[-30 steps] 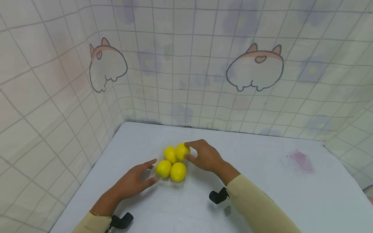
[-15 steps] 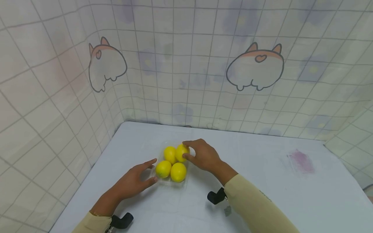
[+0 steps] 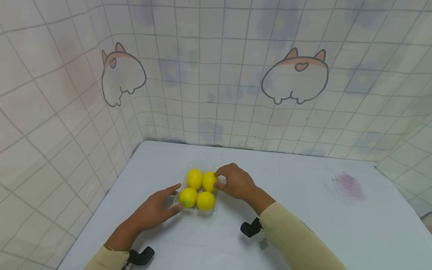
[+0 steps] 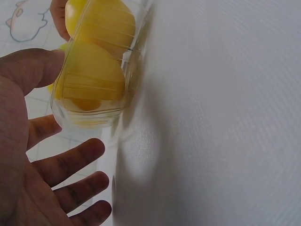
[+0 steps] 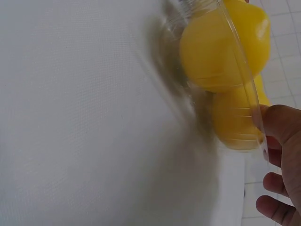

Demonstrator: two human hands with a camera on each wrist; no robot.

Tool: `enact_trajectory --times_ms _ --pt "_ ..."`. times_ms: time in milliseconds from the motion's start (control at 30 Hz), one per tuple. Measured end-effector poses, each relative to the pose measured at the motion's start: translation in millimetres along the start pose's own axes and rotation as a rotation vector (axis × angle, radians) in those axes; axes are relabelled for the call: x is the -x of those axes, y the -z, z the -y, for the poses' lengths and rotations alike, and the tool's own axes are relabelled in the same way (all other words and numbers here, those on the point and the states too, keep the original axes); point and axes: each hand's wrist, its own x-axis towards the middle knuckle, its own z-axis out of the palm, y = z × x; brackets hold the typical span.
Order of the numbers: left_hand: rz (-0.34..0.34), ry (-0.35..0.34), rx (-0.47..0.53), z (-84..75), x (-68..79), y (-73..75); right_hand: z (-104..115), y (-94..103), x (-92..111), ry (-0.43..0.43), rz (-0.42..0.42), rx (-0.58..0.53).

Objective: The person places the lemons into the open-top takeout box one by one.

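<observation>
Several yellow lemons [image 3: 187, 197] fill a clear plastic tray [image 3: 198, 212] on the white table. My left hand [image 3: 153, 210] is at the tray's left side with thumb and fingers spread; the left wrist view shows the thumb tip at the rim and the other fingers loose. My right hand [image 3: 237, 182] is at the far right corner, thumb and forefinger tips against the side of the far right lemon [image 3: 209, 182]. From the right wrist, the thumb [image 5: 277, 120] lies over the tray's rim beside a lemon [image 5: 235, 113], its other fingers apart and loosely bent.
The white tabletop [image 3: 297, 210] carries a pink stain [image 3: 349, 186] at right and a small grey-green patch [image 3: 263, 244] near the right sleeve. Grid-patterned curtains with cartoon animals [image 3: 294, 80] close off the back and sides. A black wrist mount [image 3: 251, 227] sticks out under each forearm.
The far right lemon has come down and nearer into the tray, and the lemons have shifted slightly. My right fingertips have slid to its side. The left hand has stayed still.
</observation>
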Motion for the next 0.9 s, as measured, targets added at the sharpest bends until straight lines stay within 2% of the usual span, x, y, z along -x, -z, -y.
enact_trajectory --times_ms 300,500,700,900 --pt "0.013 -0.011 0.001 0.9 -1.0 -0.2 0.8 2.2 2.7 0.058 -0.001 0.057" --pt "0.014 -0.024 -0.01 2.3 -1.0 0.5 -0.7 5.9 8.5 0.083 -0.008 0.054" --pt "0.011 -0.029 -0.02 2.0 -2.0 0.3 -7.0 14.0 22.8 0.061 -0.047 0.044" --pt "0.007 -0.023 -0.033 2.7 -3.0 -0.1 -19.0 20.0 43.1 0.073 -0.086 0.05"
